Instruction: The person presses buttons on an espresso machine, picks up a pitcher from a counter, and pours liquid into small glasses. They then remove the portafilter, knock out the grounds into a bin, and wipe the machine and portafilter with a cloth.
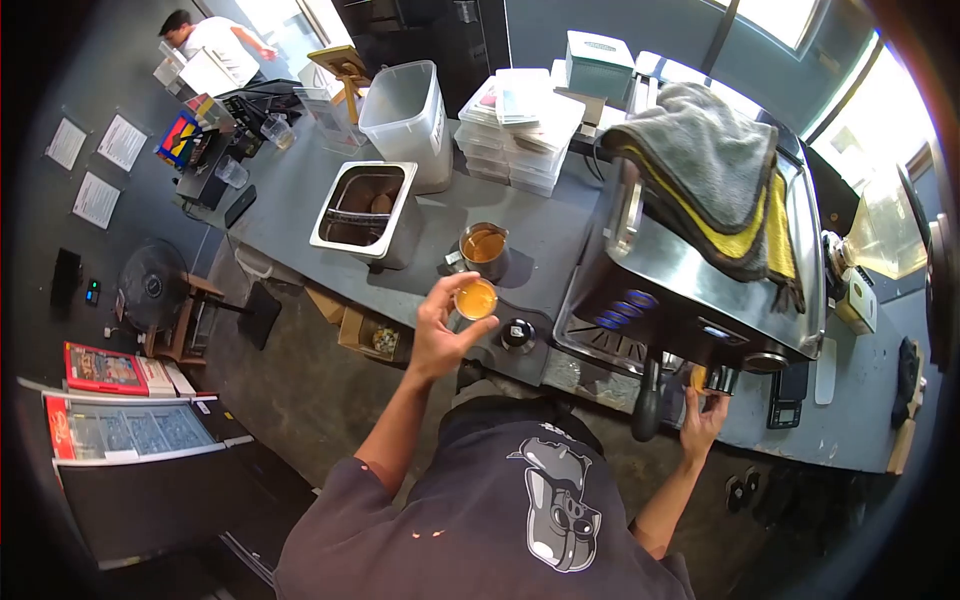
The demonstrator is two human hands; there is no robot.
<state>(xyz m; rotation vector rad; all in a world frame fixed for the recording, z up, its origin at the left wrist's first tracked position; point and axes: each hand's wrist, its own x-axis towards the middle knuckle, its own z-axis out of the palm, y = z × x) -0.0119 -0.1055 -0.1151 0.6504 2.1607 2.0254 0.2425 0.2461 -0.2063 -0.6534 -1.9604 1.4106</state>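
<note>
My left hand [447,335] is closed around the rim of a shot glass of espresso [475,299], held over the counter's front edge. Just beyond it stands a metal milk pitcher [485,247] with brown liquid inside. A tamper [518,337] rests on the mat to the right of that hand. At the front of the espresso machine [690,300], my right hand [702,425] has its fingers closed on a second small glass with amber contents [698,378], partly hidden. Next to it is a shiny metal cylinder [721,380]. A portafilter handle [648,405] juts out left of this hand.
A grey and yellow cloth [700,165] drapes over the machine. A knock box [400,235] with coffee grounds, a clear plastic bin [408,115] and stacked containers [520,130] stand behind. A scale [786,400] lies far right. Another person [215,50] is at the back left.
</note>
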